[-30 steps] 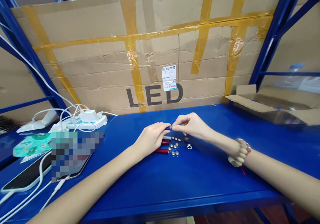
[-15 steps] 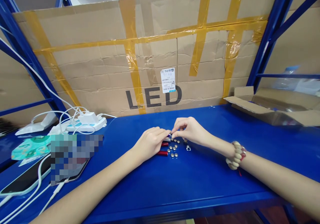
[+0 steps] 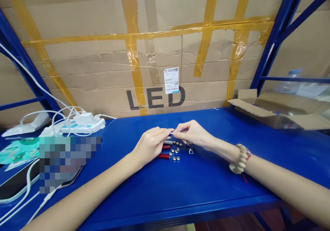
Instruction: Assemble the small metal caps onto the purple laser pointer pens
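Note:
My left hand and my right hand meet fingertip to fingertip just above the blue shelf. Both are pinched on a small blue-purple tube held between them. Below the fingers lie several small silver button cells, two red tubes, a silver tube and a small metal clip. A bead bracelet is on my right wrist.
A taped cardboard sheet marked LED stands behind the shelf. A white power strip with chargers and cables lies at the left, with a phone and a green packet. An open cardboard box sits at the right.
Both hands dipped toward the button cells half a second ago and have risen slightly again, still joined on the small tube. The view has shifted a little to the right.

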Available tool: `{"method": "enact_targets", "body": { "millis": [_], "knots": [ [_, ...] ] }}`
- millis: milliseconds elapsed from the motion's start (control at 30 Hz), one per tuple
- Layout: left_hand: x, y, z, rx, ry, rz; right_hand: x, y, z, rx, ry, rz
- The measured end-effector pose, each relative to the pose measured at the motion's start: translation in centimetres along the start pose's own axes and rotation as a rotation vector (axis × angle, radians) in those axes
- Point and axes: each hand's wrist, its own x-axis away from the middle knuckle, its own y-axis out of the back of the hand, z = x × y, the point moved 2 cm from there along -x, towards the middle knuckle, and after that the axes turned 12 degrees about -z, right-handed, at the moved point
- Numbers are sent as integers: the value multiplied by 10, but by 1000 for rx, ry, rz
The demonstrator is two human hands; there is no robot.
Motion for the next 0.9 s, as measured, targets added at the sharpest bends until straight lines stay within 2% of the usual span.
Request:
{"method": "enact_targets", "body": {
  "millis": [267, 500, 633, 900],
  "knots": [
    [-2, 3, -3, -129, -101, -48, 6, -4, 4, -159, -229, 24],
    [-3, 3, -1, -165, -136, -47, 7, -8, 2, -336, -348, 144],
    [-5, 0, 0, -71, -19, -97, 5, -7, 0, -340, -338, 146],
    [-8, -5, 5, 34, 302, -102, -1, 1, 1, -174, -97, -34]
  ]
}}
